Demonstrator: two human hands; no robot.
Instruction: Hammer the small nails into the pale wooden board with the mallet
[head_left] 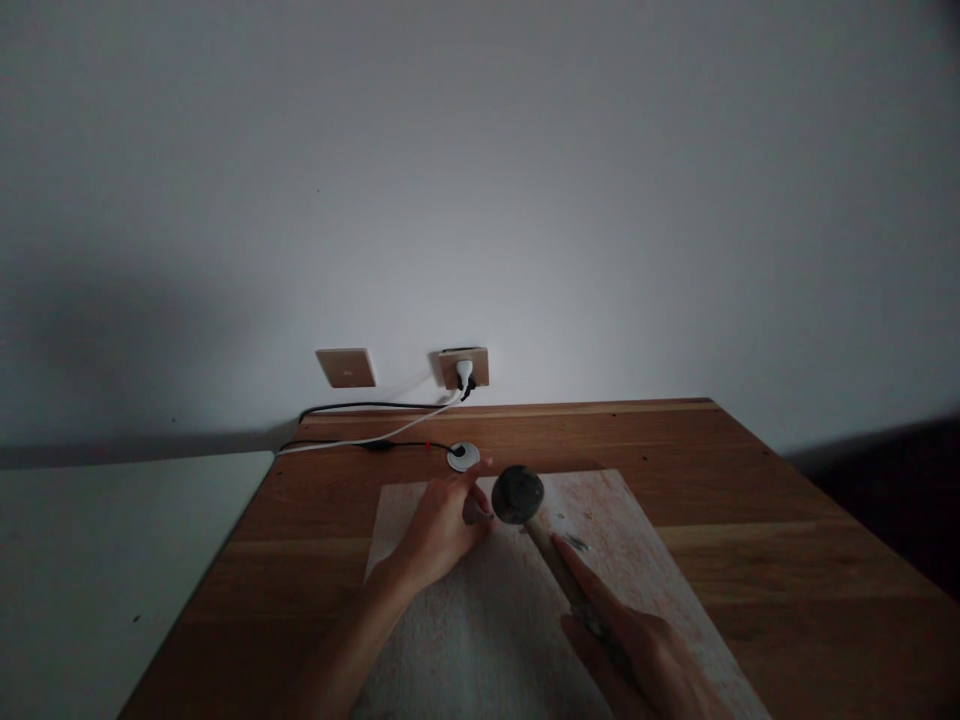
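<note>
My right hand (637, 640) is wrapped round the wooden handle of a rubber mallet (517, 495), its index finger stretched along the shaft. The mallet's black head is over the far part of a pale, worn board (465, 640). Close to the left of that head, my left hand (454, 515) has thumb and fingers drawn together low over the board. Whatever they pinch is too small or hidden to make out. Some small, thin metal pieces (576, 541) lie on the board, just beyond my right index finger.
The board lies on a wooden table (750, 560) against a pale wall. Behind it are a round cable grommet (463, 457), black and white cables (375, 438), and a wall socket (476, 367) with a white plug. A white surface (112, 560) adjoins on the left.
</note>
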